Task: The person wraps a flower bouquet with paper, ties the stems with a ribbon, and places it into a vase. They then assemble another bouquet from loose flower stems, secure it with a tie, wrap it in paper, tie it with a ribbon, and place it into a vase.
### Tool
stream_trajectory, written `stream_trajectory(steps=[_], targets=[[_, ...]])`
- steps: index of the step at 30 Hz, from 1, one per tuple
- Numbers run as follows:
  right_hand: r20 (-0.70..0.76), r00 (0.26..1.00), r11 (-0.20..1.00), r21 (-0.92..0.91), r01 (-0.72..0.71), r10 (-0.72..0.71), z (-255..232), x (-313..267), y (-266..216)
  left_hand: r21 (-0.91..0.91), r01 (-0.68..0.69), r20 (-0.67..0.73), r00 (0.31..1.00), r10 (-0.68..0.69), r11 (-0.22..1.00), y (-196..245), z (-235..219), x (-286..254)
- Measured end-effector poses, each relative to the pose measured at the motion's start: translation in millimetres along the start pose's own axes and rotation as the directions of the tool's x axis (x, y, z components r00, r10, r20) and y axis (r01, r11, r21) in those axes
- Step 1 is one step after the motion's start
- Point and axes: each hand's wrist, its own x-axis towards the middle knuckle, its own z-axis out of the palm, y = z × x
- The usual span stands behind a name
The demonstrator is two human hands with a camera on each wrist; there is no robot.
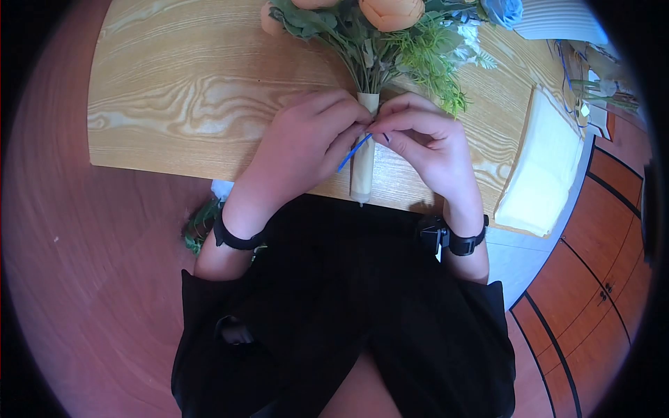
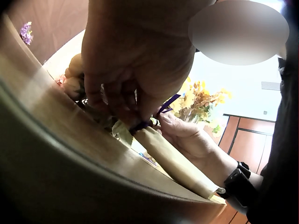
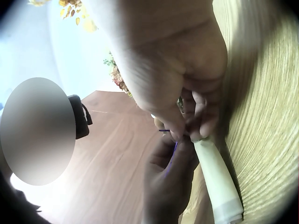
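A bouquet's stems, wrapped in cream material [image 1: 362, 177] [image 2: 180, 163] [image 3: 217, 182], lie across the table's near edge. The left hand [image 1: 300, 143] [image 2: 140, 56] [image 3: 168, 186] and right hand [image 1: 433, 143] [image 2: 198, 147] [image 3: 173, 70] meet over the upper wrapping. Between their fingertips they pinch a thin blue ribbon [image 1: 354, 152] [image 2: 169, 103] [image 3: 172, 159], which looks purple in the wrist views. One ribbon end slants down left of the stems in the head view; a short dark end shows by the right thumb. Fingers hide where the ribbon crosses the wrapping.
Peach flowers [image 1: 391, 12], a blue flower [image 1: 503, 11] and green leaves spread beyond the hands. Cream sheets [image 1: 535, 167] lie at the table's right side. A pleated white object [image 1: 563, 21] stands at the back right, and wooden cabinets [image 1: 592, 251] are beyond the table.
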Motion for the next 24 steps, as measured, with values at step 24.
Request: stream_trajectory(steps=[24], targets=[[0.015,0.994,0.980,0.165,-0.108,0.107,1.1,2.9,4.8,-0.059,0.219,0.058,0.975,-0.215,0.974,7.1,-3.3,-16.3]])
